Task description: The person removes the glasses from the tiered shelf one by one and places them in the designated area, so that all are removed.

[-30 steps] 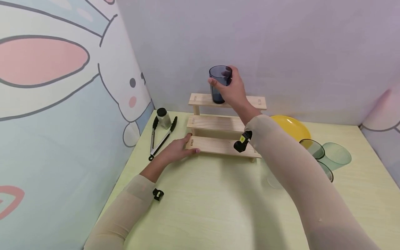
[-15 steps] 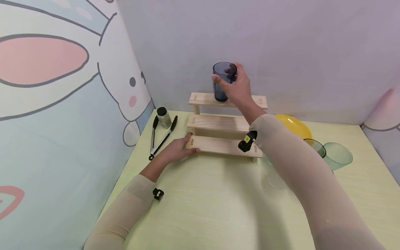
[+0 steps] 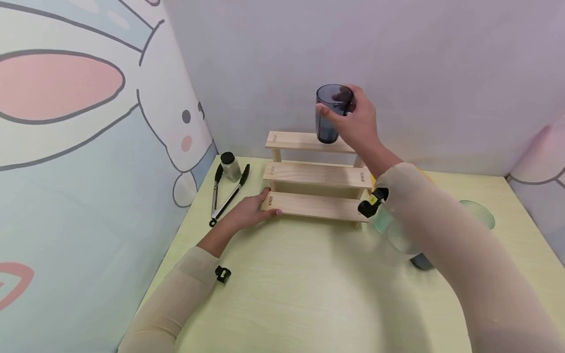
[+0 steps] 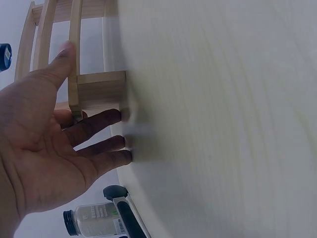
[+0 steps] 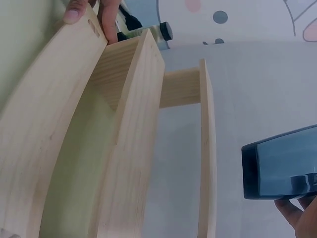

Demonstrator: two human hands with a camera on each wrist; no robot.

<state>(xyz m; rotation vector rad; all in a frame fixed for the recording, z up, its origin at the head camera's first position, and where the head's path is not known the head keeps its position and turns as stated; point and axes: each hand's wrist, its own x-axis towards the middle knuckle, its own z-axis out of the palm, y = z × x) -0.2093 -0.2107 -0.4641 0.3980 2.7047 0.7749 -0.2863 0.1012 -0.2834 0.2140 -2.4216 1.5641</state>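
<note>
My right hand grips a dark blue see-through glass cup by its side, thumb at the near side and fingers behind. The cup is upright. In the right wrist view a gap separates the base of the cup from the top board of the rack. A three-step wooden rack stands at the wall. My left hand holds the left end of its lowest board, thumb on top. In the left wrist view the other fingers of the left hand stretch past the board's end.
Left of the rack, open black-tipped tongs lie around a small jar with a black lid. Green and clear glasses and a dark glass stand at the right, partly behind my right sleeve. A yellow plate is mostly hidden there.
My right hand has carried the blue cup to the right along the top board, and slightly up. My left hand stays at the rack's lowest board.
</note>
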